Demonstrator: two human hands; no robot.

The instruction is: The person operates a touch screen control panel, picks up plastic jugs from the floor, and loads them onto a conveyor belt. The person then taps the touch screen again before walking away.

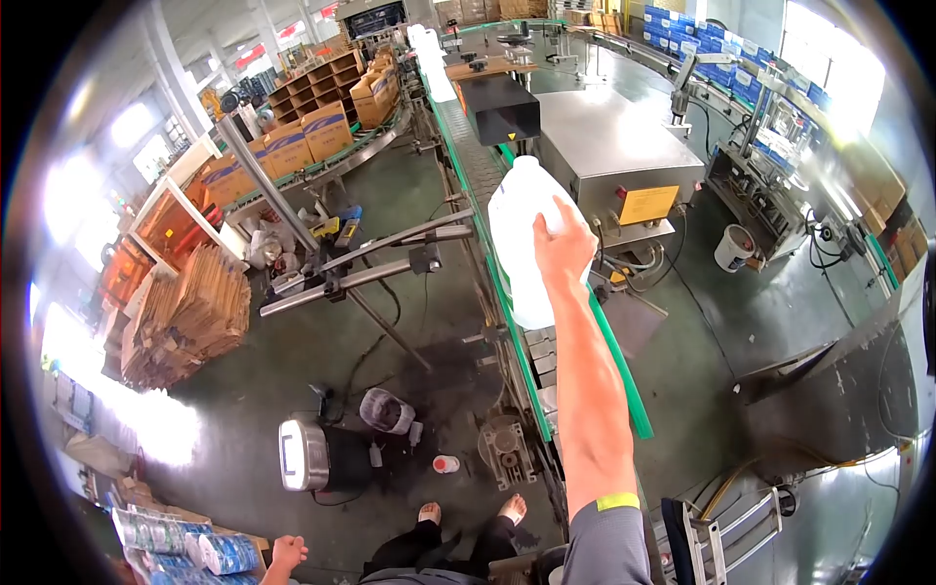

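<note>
Clearly, the thumb and forefinger of the right hand (pixel 565 244) press on the side of a white jug (pixel 519 229), a small gap between their tips, with the hand closed on it; the jug has its neck pointing away from the person and its base over the slatted belt of a conveyor (pixel 466 146); a green rail (pixel 624 380) runs beside the forearm, which ends in a grey sleeve (pixel 606 546) with a yellow band; just beyond the jug is a black box (pixel 502 109), and to its right a steel cabinet (pixel 609 127) bearing a yellow label (pixel 648 205); more white jugs (pixel 429 60) stand farther up the line; the left hand (pixel 287 553) is low at the picture's edge, near some wrapped rolls (pixel 229 553), too small there to tell how its fingers stand; well apart, at left, lie stacked flattened cardboard (pixel 195 312) and printed cartons (pixel 327 132).
</note>
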